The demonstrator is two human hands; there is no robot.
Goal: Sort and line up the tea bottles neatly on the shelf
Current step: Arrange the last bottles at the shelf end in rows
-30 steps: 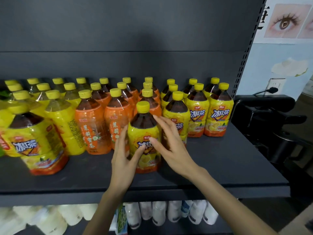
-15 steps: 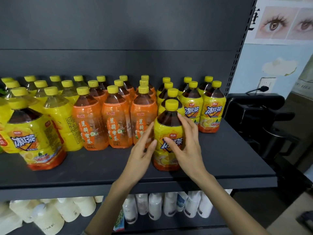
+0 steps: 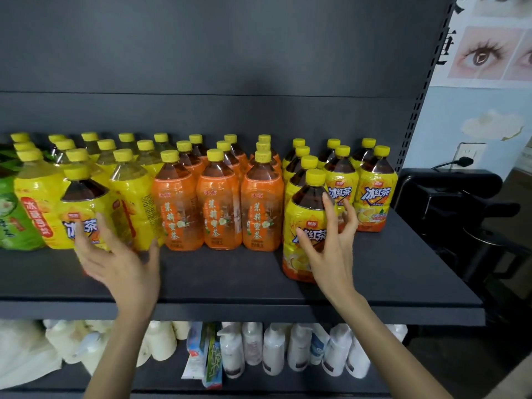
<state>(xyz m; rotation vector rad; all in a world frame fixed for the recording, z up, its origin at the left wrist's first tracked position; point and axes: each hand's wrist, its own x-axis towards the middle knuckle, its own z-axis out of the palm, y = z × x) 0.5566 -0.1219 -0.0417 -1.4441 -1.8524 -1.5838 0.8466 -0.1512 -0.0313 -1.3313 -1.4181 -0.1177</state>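
Observation:
A yellow-labelled iced tea bottle (image 3: 305, 226) stands at the front of the right-hand yellow rows on the dark shelf (image 3: 230, 277). My right hand (image 3: 331, 243) is in front of it with fingers spread and straight, fingertips at its label and shoulder. Another yellow iced tea bottle (image 3: 79, 208) stands out of line at the left, ahead of the other yellow bottles. My left hand (image 3: 121, 260) is spread open just in front of that bottle, blurred. Three rows of orange jasmine tea bottles (image 3: 220, 208) fill the middle.
Green-labelled bottles (image 3: 11, 214) sit at the far left edge. The shelf's upright post (image 3: 414, 110) bounds the right side, with a black chair (image 3: 454, 214) beyond it. White bottles and packs (image 3: 273, 349) fill the shelf below.
My left hand has left the right-hand bottle and swung left to the stray yellow bottle. My right hand's fingers have loosened on the bottle it set in the yellow row.

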